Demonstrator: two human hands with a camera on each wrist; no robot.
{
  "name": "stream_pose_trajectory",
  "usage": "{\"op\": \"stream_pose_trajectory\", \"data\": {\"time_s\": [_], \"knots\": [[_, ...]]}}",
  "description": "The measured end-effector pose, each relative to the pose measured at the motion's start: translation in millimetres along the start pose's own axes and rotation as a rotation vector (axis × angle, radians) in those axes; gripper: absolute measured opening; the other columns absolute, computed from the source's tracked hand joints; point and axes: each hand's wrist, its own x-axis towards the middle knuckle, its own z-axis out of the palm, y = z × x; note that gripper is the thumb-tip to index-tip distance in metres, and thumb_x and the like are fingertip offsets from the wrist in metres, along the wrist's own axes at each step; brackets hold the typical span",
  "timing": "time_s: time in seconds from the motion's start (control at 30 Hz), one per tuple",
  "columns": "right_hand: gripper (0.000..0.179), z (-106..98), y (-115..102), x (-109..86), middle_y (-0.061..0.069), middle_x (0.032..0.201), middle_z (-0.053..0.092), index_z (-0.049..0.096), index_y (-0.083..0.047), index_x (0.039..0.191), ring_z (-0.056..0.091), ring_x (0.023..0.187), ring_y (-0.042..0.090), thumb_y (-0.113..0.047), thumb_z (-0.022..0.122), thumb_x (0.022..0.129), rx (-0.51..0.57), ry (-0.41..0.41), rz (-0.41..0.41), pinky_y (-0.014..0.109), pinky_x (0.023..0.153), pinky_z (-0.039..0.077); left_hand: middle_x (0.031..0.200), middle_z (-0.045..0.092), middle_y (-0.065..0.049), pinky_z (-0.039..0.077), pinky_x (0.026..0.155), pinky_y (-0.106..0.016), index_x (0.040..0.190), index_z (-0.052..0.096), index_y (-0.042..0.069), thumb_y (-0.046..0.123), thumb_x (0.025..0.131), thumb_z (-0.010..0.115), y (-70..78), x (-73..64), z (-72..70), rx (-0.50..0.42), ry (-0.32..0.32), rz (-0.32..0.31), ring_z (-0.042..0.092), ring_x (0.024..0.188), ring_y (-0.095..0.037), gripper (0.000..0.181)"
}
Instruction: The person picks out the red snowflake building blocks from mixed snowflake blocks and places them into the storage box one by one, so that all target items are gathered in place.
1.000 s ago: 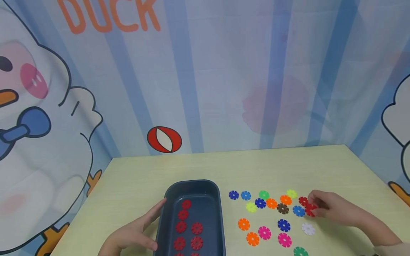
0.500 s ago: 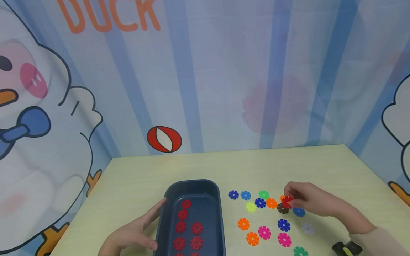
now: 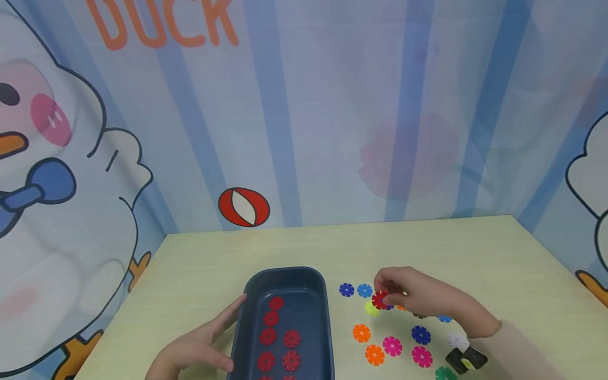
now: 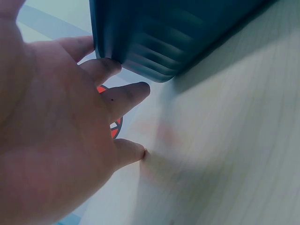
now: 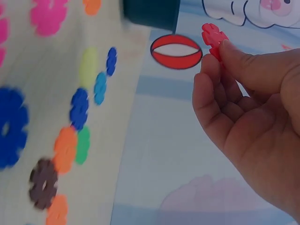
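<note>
In the head view my right hand (image 3: 415, 292) pinches a red notched plastic disc (image 3: 380, 300) between thumb and fingertips. The right wrist view shows this red disc (image 5: 213, 40) tilted, lifted above the others. Below the hand lie a yellow-green disc (image 3: 372, 308) and partly covered blue and orange ones. My left hand (image 3: 199, 340) is beside the dark blue tray (image 3: 329, 327), thumb and fingertips at its left side. From the left wrist, fairly straight fingers (image 4: 101, 69) reach the tray's wall (image 4: 154, 37). Inside the tray, several red discs (image 3: 268, 336) lie in two columns.
Loose discs lie right of the tray: orange (image 3: 361, 333), pink (image 3: 422, 356), dark blue (image 3: 420, 335), green (image 3: 445, 373) and white (image 3: 457, 340). A dark band-like device (image 3: 466, 360) is at the right sleeve (image 3: 513, 348). A printed curtain (image 3: 332, 116) stands behind the table (image 3: 214, 253).
My right hand has taken the red disc from the right end of the loose pieces and carried it left toward the tray. The left hand and the tray have stayed still.
</note>
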Motion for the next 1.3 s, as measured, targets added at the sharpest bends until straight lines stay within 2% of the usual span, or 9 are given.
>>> {"op": "stream_pose_trajectory", "data": {"time_s": [0.23,0.43,0.57,0.77,1.03,1.3], "knots": [[0.014,9.5,-19.6,23.4,-0.006,0.08,0.056,0.055,-0.015,0.094,0.054,0.071,0.011,-0.007,0.066,0.09,-0.006,-0.025,-0.042,0.024,0.065,0.051,0.161,0.001,-0.018,0.009,0.108,-0.071,0.156,0.003,0.022,0.035,0.08,0.078,0.5,0.1,0.2,-0.003,-0.005,0.004,0.003,0.144,-0.047,0.108],[0.014,19.6,-32.3,44.2,-0.007,0.079,0.056,0.057,-0.013,0.093,0.05,0.069,0.007,-0.003,0.066,0.089,-0.026,-0.059,-0.123,0.023,0.064,0.05,0.161,0.001,-0.016,0.009,0.109,-0.069,0.156,0.003,0.024,0.036,0.079,0.079,0.0,0.5,0.0,0.0,-0.002,0.001,0.003,0.145,-0.046,0.109],[0.013,26.9,-39.0,59.3,-0.007,0.076,0.053,0.058,-0.014,0.093,0.048,0.068,0.005,-0.003,0.065,0.09,-0.054,-0.08,-0.167,0.022,0.064,0.047,0.161,0.0,-0.017,0.009,0.109,-0.068,0.156,0.003,0.023,0.036,0.079,0.079,0.4,-0.1,-0.3,-0.003,-0.001,-0.002,0.003,0.144,-0.046,0.11],[0.013,36.7,-43.6,83.7,-0.008,0.076,0.051,0.058,-0.013,0.096,0.045,0.067,0.004,-0.002,0.062,0.092,-0.041,-0.122,-0.203,0.021,0.064,0.045,0.161,0.0,-0.016,0.01,0.109,-0.065,0.156,0.003,0.022,0.035,0.078,0.079,1.5,-0.4,0.2,-0.003,0.002,-0.005,0.003,0.145,-0.045,0.11],[0.015,54.1,-50.2,112.1,-0.008,0.079,0.054,0.059,-0.013,0.095,0.046,0.068,0.004,0.001,0.064,0.09,-0.053,-0.162,-0.217,0.02,0.064,0.045,0.161,-0.001,-0.016,0.01,0.11,-0.064,0.156,0.002,0.022,0.036,0.079,0.079,-0.2,-0.5,-0.8,0.003,0.001,-0.008,0.003,0.145,-0.045,0.11],[0.015,68.2,-53.4,130.2,-0.008,0.076,0.051,0.059,-0.013,0.093,0.046,0.067,0.003,0.0,0.064,0.09,-0.067,-0.19,-0.198,0.018,0.064,0.044,0.161,-0.004,-0.016,0.008,0.11,-0.063,0.156,0.0,0.02,0.034,0.08,0.078,-1.6,0.4,-1.5,0.017,-0.013,0.016,0.001,0.145,-0.045,0.11]]}}
